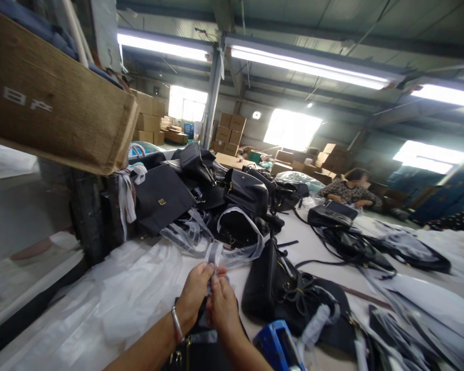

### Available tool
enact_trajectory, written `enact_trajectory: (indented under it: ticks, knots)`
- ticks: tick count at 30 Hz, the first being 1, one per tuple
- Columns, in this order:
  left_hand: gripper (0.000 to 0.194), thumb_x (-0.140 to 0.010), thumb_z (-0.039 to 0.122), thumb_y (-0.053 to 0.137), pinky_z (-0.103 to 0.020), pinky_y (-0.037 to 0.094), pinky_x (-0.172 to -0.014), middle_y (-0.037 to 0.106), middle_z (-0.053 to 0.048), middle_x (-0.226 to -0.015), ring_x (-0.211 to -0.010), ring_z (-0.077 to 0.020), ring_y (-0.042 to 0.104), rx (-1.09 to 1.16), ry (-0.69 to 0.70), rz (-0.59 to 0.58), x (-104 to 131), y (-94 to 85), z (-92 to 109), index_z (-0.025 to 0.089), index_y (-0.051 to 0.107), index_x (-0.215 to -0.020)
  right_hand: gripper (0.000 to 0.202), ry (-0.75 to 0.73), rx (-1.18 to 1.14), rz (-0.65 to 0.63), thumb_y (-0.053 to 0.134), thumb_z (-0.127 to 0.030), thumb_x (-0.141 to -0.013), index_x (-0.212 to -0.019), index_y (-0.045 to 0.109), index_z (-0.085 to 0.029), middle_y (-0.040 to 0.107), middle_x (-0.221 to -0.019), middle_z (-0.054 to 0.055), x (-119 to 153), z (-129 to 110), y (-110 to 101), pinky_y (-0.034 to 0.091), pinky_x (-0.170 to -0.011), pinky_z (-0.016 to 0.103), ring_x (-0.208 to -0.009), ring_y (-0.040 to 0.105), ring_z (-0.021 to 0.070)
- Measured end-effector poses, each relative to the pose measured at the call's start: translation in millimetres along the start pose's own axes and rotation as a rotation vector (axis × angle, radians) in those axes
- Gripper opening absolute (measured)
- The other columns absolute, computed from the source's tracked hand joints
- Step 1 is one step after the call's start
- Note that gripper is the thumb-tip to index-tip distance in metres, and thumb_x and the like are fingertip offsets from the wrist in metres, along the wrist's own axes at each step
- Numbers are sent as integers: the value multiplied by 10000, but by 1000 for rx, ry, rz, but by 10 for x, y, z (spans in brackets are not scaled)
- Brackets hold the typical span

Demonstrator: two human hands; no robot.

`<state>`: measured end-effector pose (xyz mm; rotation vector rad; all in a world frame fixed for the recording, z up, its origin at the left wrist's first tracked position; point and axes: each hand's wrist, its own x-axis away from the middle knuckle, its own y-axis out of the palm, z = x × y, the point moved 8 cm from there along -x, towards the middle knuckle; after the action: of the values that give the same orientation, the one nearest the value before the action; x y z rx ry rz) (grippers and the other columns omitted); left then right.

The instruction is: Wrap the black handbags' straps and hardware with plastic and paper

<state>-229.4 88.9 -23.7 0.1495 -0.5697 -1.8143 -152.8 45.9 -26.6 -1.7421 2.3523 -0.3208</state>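
Both hands meet at the lower middle of the head view. My left hand, with a silver bracelet at the wrist, pinches a strap wrapped in pale film. Close against it, my right hand has its fingers closed on the same wrapped strap. The strap loops away toward a pile of black bags. Beneath my wrists lies a black bag with gold-coloured hardware, partly hidden by my forearms. Another black bag stands just to the right.
White wrapping sheets spread at the left. A blue tool or dispenser lies at the lower right, near scissors. A brown bag hangs at upper left. A person sits across the table, beside more black bags.
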Motion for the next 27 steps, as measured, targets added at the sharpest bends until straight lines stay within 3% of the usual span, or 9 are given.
enact_trajectory:
  ticks: [3, 6, 8, 13, 18, 21, 24, 27]
  knots:
    - [297, -786, 424, 641, -264, 458, -529, 731, -87, -823, -714, -216, 676, -7, -7, -34, 41, 23, -20, 145, 649, -888, 440, -24, -25, 10, 312, -577, -933, -918, 560, -214, 551, -636, 5, 41, -42, -36, 456, -519, 280, -561, 550, 180]
    - [314, -784, 448, 651, -256, 450, -538, 715, -63, -756, -694, -204, 661, 21, -4, -74, 120, 68, -67, 150, 651, -885, 446, -80, 2, 50, 333, -559, -927, -994, 592, -202, 655, -919, 86, 55, -90, -89, 509, -710, 293, -835, 636, 214]
    - [324, -777, 452, 665, -245, 439, -528, 704, -47, -743, -653, -185, 644, 50, -15, -103, 179, 103, -131, 157, 648, -908, 452, -77, 11, 80, 341, -559, -925, -996, 601, -196, 657, -997, 103, 43, -54, -122, 503, -778, 287, -934, 634, 218]
    - [365, -797, 453, 659, -229, 423, -465, 678, -35, -706, -499, -131, 557, 120, -149, -225, 239, 170, -243, 140, 633, -983, 472, -57, -5, 87, 346, -608, -922, -820, 557, -199, 565, -640, 0, -13, 102, -161, 440, -505, 235, -571, 565, 152]
    - [389, -920, 444, 467, -314, 532, -612, 701, -111, -772, -622, -198, 650, 187, -258, -330, 79, 199, -44, 99, 645, -948, 439, -77, -2, 21, 340, -586, -935, -814, 520, -205, 448, -518, -58, -19, 70, -129, 367, -438, 230, -444, 472, 125]
    - [332, -958, 333, 391, -318, 546, -726, 716, -129, -828, -767, -212, 692, 204, -213, -273, -22, 201, 78, 114, 636, -910, 414, -130, 26, 43, 358, -558, -939, -794, 517, -205, 497, -583, -31, -9, 5, -138, 404, -510, 246, -522, 510, 135]
    - [244, -936, 269, 459, -281, 539, -750, 720, -111, -810, -774, -187, 694, 171, -133, -224, -11, 237, 163, 117, 643, -885, 400, -125, -33, 47, 382, -567, -928, -839, 527, -204, 503, -626, -23, -27, -29, -133, 417, -517, 247, -553, 503, 136]
    - [282, -896, 343, 556, -221, 496, -545, 676, -61, -639, -554, -146, 634, 73, -60, -246, 39, 309, 334, 90, 677, -866, 398, -75, -160, -54, 371, -586, -924, -978, 500, -213, 421, -568, -72, -74, -127, -34, 376, -426, 223, -443, 411, 109]
